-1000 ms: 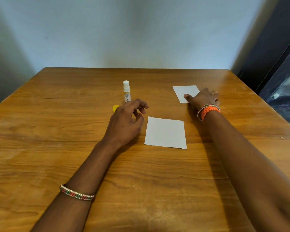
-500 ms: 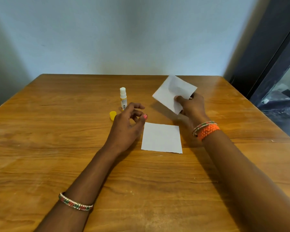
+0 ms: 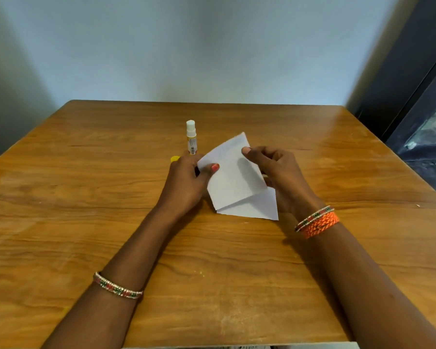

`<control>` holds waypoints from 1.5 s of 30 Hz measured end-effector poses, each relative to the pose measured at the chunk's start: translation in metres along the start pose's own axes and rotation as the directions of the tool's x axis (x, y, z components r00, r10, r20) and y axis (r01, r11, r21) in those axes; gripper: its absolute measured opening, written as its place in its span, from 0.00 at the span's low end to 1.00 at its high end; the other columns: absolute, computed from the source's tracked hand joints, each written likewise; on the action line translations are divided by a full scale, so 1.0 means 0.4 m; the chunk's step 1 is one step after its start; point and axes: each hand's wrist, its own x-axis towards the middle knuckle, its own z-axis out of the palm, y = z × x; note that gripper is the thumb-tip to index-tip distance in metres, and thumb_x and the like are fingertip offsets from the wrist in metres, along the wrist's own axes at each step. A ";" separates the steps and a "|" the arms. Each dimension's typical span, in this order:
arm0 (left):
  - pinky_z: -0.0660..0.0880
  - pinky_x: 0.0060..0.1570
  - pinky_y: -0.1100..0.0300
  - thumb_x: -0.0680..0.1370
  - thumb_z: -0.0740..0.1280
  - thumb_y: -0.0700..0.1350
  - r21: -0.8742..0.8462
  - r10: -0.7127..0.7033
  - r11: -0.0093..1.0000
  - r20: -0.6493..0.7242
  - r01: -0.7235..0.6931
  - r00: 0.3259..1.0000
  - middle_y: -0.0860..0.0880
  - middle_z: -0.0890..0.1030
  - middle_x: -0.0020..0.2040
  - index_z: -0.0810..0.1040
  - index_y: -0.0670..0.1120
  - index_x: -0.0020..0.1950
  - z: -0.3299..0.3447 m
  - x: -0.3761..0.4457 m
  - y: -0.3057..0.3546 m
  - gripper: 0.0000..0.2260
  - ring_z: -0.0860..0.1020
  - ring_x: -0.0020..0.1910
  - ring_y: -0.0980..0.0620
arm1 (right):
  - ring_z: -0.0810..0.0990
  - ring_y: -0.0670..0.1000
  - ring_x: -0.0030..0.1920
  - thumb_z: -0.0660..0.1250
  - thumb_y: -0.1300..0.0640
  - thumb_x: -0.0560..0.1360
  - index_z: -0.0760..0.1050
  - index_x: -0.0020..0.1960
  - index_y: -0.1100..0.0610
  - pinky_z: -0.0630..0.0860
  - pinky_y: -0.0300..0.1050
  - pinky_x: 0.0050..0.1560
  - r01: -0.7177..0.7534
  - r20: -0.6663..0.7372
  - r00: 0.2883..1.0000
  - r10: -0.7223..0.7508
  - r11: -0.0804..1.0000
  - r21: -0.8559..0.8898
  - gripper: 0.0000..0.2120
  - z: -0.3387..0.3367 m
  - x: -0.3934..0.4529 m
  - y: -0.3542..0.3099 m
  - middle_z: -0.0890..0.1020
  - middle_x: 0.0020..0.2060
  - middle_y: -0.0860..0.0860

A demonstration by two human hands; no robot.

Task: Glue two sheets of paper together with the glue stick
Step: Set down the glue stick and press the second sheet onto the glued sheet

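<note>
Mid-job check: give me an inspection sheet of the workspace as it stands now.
Surface: wooden table, bare grain, a few small specks.
Job's things: upper sheet held tilted over lower sheet lying flat; glue stick upright, uncapped; yellow cap beside it.
Clutter: nothing seen.
Grippers: left hand and right hand both pinch the upper sheet.
Cables: nothing seen.
Surroundings: pale wall; dark frame at right.

i see the glue stick point(image 3: 191, 137) upright toward the table's point(image 3: 86, 197) far edge, its cap point(image 3: 174, 158) just left; one sheet point(image 3: 233, 172) held above another point(image 3: 256, 209) mid-table.
</note>
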 end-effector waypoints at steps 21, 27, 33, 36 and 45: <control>0.44 0.71 0.41 0.74 0.63 0.61 0.599 -0.042 0.775 0.366 -0.201 0.930 0.51 0.51 0.78 0.65 0.62 0.67 -0.011 0.014 -0.061 0.22 0.43 0.76 0.45 | 0.79 0.49 0.33 0.72 0.53 0.72 0.76 0.36 0.57 0.72 0.35 0.24 -0.117 -0.193 0.977 0.093 0.986 -0.117 0.10 -0.068 0.006 0.034 0.81 0.36 0.55; 0.49 0.71 0.45 0.76 0.62 0.56 0.509 -0.039 0.849 0.327 -0.141 0.944 0.49 0.55 0.76 0.66 0.55 0.68 -0.028 0.016 -0.057 0.21 0.49 0.75 0.46 | 0.78 0.47 0.31 0.71 0.52 0.72 0.77 0.38 0.59 0.73 0.36 0.24 -0.095 -0.140 0.988 0.066 0.974 -0.207 0.11 -0.061 -0.001 0.038 0.81 0.35 0.54; 0.49 0.71 0.46 0.77 0.63 0.52 0.538 -0.046 0.828 0.348 -0.160 0.936 0.49 0.58 0.75 0.67 0.59 0.67 -0.032 0.017 -0.058 0.19 0.51 0.75 0.46 | 0.78 0.47 0.32 0.71 0.51 0.72 0.78 0.40 0.60 0.72 0.34 0.23 -0.121 -0.134 0.986 0.095 0.973 -0.196 0.11 -0.054 -0.006 0.031 0.82 0.37 0.55; 0.49 0.71 0.46 0.77 0.63 0.53 0.548 -0.051 0.821 0.347 -0.159 0.936 0.49 0.58 0.75 0.67 0.59 0.67 -0.032 0.017 -0.058 0.19 0.51 0.75 0.46 | 0.78 0.48 0.31 0.71 0.51 0.72 0.79 0.42 0.62 0.71 0.33 0.22 -0.138 -0.142 0.984 0.110 0.970 -0.200 0.12 -0.052 -0.014 0.031 0.82 0.37 0.55; 0.49 0.71 0.45 0.77 0.62 0.53 0.563 -0.060 0.809 0.367 -0.170 0.928 0.49 0.57 0.76 0.66 0.59 0.69 -0.034 0.017 -0.056 0.19 0.50 0.75 0.46 | 0.78 0.47 0.34 0.72 0.51 0.72 0.80 0.48 0.64 0.73 0.33 0.23 -0.182 -0.177 0.972 0.152 0.969 -0.167 0.15 -0.047 -0.024 0.039 0.81 0.37 0.54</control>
